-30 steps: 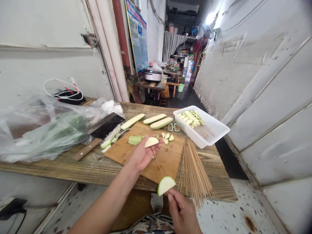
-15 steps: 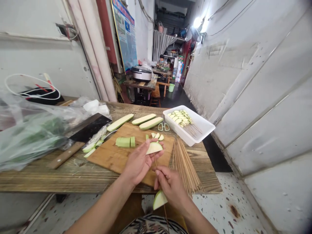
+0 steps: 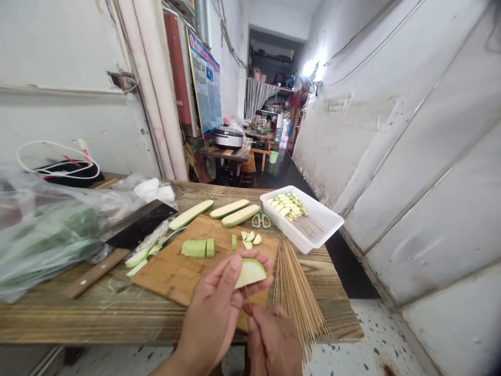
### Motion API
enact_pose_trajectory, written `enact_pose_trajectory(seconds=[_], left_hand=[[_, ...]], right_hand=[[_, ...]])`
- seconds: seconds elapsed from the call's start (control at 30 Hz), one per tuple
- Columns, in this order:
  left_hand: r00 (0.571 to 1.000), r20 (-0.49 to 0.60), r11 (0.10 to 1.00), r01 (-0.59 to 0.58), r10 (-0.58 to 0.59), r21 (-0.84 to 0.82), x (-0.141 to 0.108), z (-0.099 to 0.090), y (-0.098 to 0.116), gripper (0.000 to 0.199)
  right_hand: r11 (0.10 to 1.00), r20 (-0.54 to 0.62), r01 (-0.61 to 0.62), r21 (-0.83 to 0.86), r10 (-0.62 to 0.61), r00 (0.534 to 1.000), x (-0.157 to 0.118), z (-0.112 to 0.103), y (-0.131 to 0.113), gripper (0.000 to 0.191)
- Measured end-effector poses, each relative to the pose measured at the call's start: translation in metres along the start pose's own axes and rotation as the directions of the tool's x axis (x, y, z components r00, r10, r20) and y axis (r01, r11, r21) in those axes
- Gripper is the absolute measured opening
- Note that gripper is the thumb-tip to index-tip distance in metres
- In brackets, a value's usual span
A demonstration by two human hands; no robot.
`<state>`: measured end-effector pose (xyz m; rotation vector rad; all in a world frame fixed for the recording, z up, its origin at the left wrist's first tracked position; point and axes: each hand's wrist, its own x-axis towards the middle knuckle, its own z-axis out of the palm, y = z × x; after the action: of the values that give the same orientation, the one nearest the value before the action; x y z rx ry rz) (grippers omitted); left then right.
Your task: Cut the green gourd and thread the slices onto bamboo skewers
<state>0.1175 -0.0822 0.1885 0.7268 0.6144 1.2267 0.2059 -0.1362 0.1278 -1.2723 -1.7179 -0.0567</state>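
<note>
Many skewered slices (image 3: 288,205) already lie in the white tub (image 3: 284,234) at 1 o'clock from the hands, so a good share looks done. 1 pale green slice (image 3: 251,272) sits in the left hand (image 3: 218,305), thumb and curled fingers closed around it; the right hand (image 3: 276,336) pinches a thin stick (image 3: 248,298) that meets the slice's lower edge — how deep, I cannot tell. Seemingly left: a cut block (image 3: 193,248) at 10 o'clock and small pieces (image 3: 257,239) at 12 on the cutting board (image 3: 168,275), 3 long pieces (image 3: 241,215) beyond, and a stick bundle (image 3: 299,300) at 3. Its ends jut past the near edge of the table (image 3: 97,325) — easily brushed by the right wrist. Room seems left at the tub's 4 o'clock end.
</note>
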Motion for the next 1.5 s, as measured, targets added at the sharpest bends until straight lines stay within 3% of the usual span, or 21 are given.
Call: enact_pose_trajectory(seconds=[0.23, 0.53, 0.87, 1.07, 1.5], left_hand=[[1.0, -0.017, 1.0, 0.008, -0.008, 0.006, -0.014, 0.006, 0.0, 0.025], [0.998, -0.047, 0.999, 0.041, -0.04, 0.02, -0.015, 0.008, -0.004, 0.028], [0.994, -0.04, 0.994, 0.096, -0.098, -0.055, -0.013, 0.005, -0.009, 0.028], [0.993, -0.009, 0.982, 0.119, -0.121, -0.145, -0.011, 0.005, -0.01, 0.043], [0.996, -0.054, 0.997, 0.074, -0.076, -0.034, -0.012, 0.005, -0.015, 0.028]], right_hand=[[0.978, -0.121, 0.081, -0.194, -0.105, 0.987, -0.002, -0.001, -0.004, 0.029], [0.963, -0.154, 0.054, -0.266, -0.098, 0.983, -0.004, -0.002, -0.006, 0.034], [0.966, -0.284, -0.068, -0.248, -0.006, 0.959, 0.001, 0.009, -0.011, 0.047], [0.98, -0.325, -0.064, -0.186, 0.0, 0.946, 0.001, 0.009, -0.011, 0.037], [0.974, -0.287, -0.082, -0.213, 0.018, 0.958, 0.001, 0.008, -0.011, 0.044]])
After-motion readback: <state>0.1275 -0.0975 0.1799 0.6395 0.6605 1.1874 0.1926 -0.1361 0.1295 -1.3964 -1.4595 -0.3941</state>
